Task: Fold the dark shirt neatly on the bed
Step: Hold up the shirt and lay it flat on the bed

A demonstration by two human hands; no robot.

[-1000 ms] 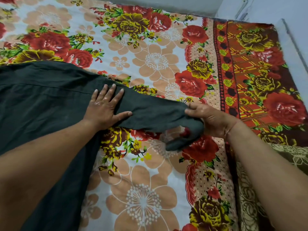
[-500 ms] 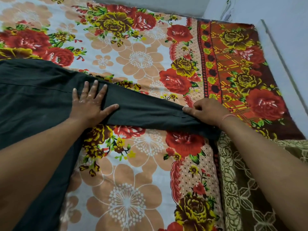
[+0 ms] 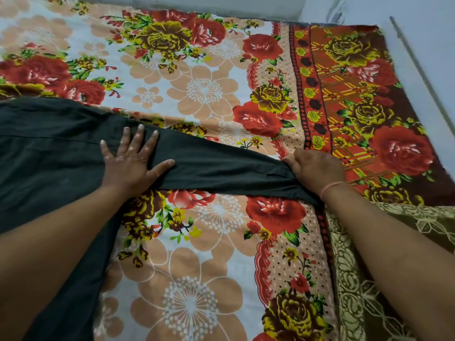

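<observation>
The dark shirt (image 3: 49, 153) lies spread over the left half of the floral bed sheet (image 3: 197, 89). One sleeve (image 3: 221, 168) stretches flat to the right. My left hand (image 3: 130, 163) presses flat, fingers spread, on the cloth where the sleeve meets the body. At the sleeve's far end my right hand (image 3: 317, 168) has its fingers curled, pinching the cuff against the bed. The cuff edge is partly hidden under my right wrist.
A brown patterned cloth (image 3: 384, 279) lies along the bed's right side under my right forearm. The wall (image 3: 430, 33) and a thin rod (image 3: 418, 67) border the bed at the right. The sheet's red plaid border (image 3: 344, 77) runs down the right part.
The right hand pulled the crumpled sleeve end out to the right, so the sleeve now lies straight and flat. The left hand stayed pressed on the shirt.
</observation>
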